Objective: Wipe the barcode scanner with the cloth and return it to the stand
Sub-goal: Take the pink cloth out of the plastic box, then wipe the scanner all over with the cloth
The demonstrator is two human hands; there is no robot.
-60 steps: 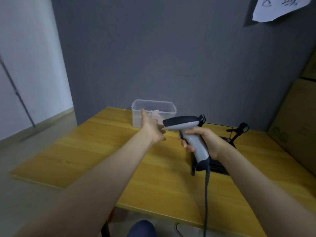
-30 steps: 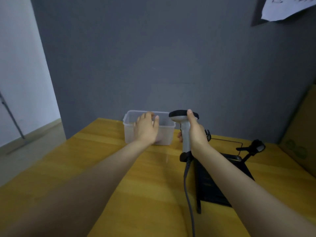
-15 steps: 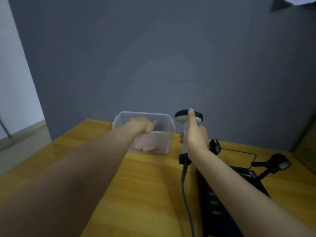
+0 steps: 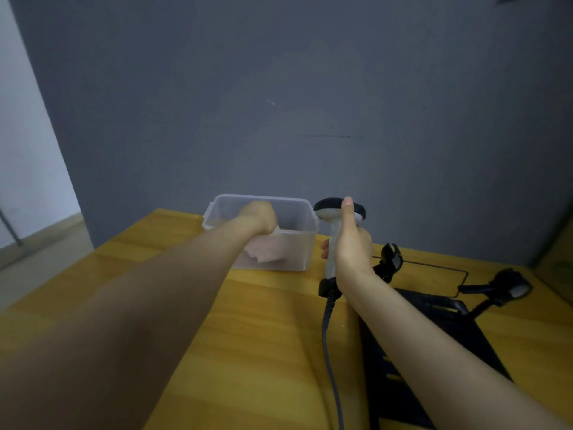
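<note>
My right hand [image 4: 352, 243] is shut on the grey handle of the barcode scanner [image 4: 329, 208], holding it upright above the table with its black head on top and my thumb along the head. Its cable [image 4: 329, 352] hangs down toward me. My left hand [image 4: 258, 219] is bent down into a clear plastic box [image 4: 299, 202]. A pale pink cloth [image 4: 268, 253] shows blurred through the box wall, under my fingers. Whether the fingers grip it is hidden. A black cradle stand [image 4: 391, 255] sits just right of my right wrist.
The box stands at the back of a yellow wooden table [image 4: 263, 336], against a grey wall. A black mat [image 4: 449, 330] lies under my right forearm. Another small black holder on a bent arm [image 4: 508, 288] stands at the far right, with a thin wire behind it.
My left hand went from the box's rim down inside it, onto the cloth. The scanner stayed upright in my right hand. My view moved closer to the table.
</note>
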